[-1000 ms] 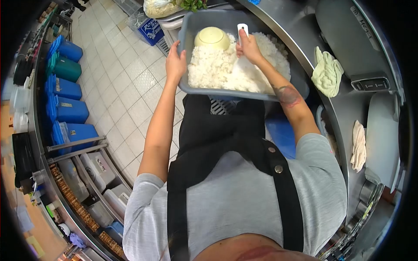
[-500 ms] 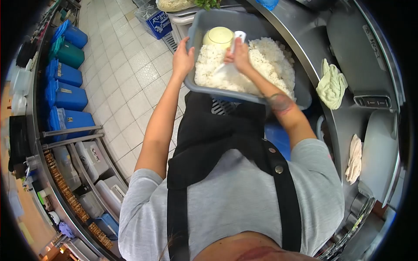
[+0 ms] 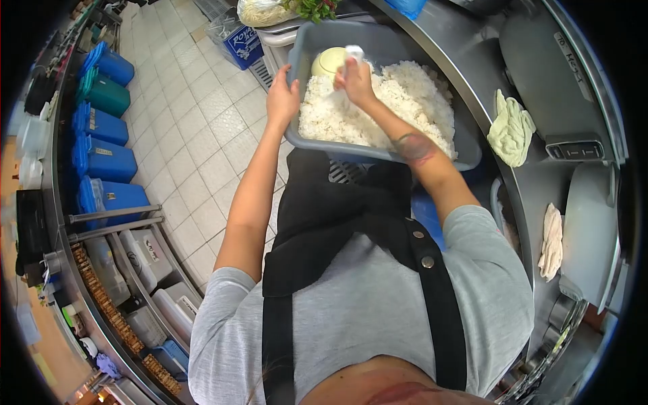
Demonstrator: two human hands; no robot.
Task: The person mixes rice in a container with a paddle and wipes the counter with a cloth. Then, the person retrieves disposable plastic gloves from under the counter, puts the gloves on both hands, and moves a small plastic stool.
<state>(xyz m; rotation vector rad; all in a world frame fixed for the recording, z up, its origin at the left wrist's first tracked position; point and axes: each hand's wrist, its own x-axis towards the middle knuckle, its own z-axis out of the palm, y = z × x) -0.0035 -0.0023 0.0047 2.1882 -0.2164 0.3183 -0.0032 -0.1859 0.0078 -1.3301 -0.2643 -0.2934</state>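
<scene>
A grey tub [image 3: 378, 150] full of white rice [image 3: 422, 101] stands in front of my body. My left hand [image 3: 283, 96] rests against the tub's left rim, its thumb and fingers apart. Inside the tub, my right hand [image 3: 354, 84] is closed round the handle of a white paddle [image 3: 354, 51]. The paddle's blade is blurred and partly hidden behind my fingers, at the left part of the rice. Just left of that hand, a pale yellow bowl [image 3: 328, 61] sits upside down on the rice.
A steel counter on the right bears a green cloth [image 3: 511, 129] and a beige cloth [image 3: 551, 241]. Blue bins [image 3: 104, 158] line the left side beyond the tiled floor [image 3: 196, 115]. Leafy greens [image 3: 316, 9] lie behind the tub.
My right hand has moved left across the tub with the paddle, nearer the bowl. My left hand stays at the left rim. The view has shifted slightly.
</scene>
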